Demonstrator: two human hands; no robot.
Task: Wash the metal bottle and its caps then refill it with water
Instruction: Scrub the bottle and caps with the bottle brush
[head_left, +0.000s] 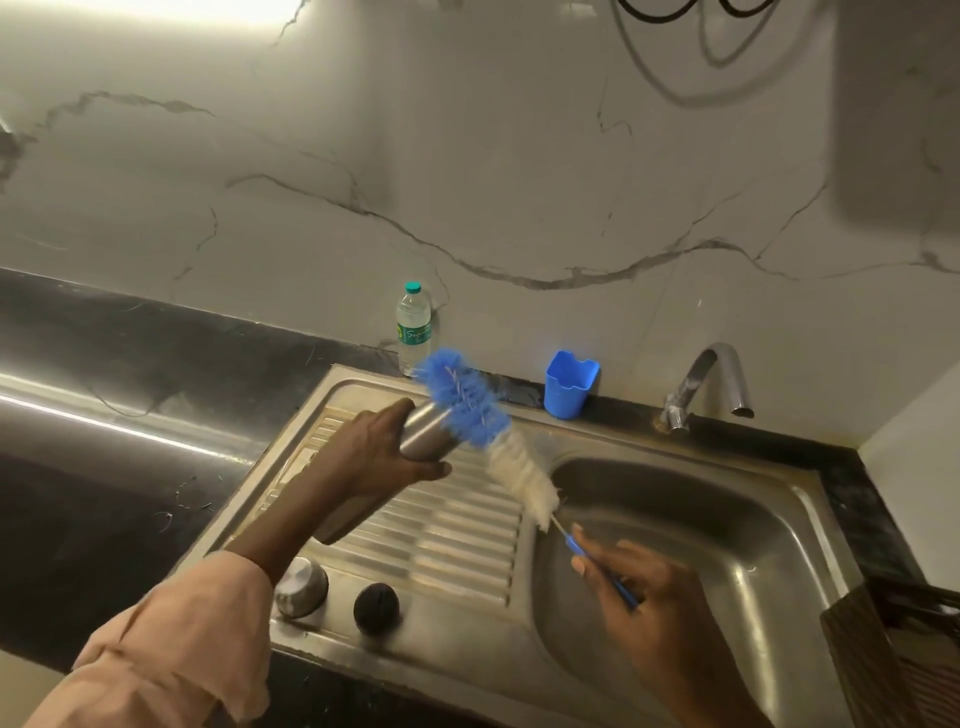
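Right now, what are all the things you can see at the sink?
metal bottle: one, silver, over the drainboard, held tilted
bottle brush: one, blue and white, bristles at the bottle's mouth
caps: two, silver and black, front of drainboard
sink: one, steel
tap: one, chrome, behind the basin
cup: one, blue, by the wall
plastic bottle: one, clear, teal lid, by the wall
left hand: grips the metal bottle
right hand: holds the brush handle

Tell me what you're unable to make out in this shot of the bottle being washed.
All in the head view:
- Metal bottle: its mouth sits behind the bottle brush, its lower body behind the left hand and forearm.
- Brush handle: partly covered by the right hand.
- Plastic bottle: label too small to read.
- Tap: whether water runs is unclear.
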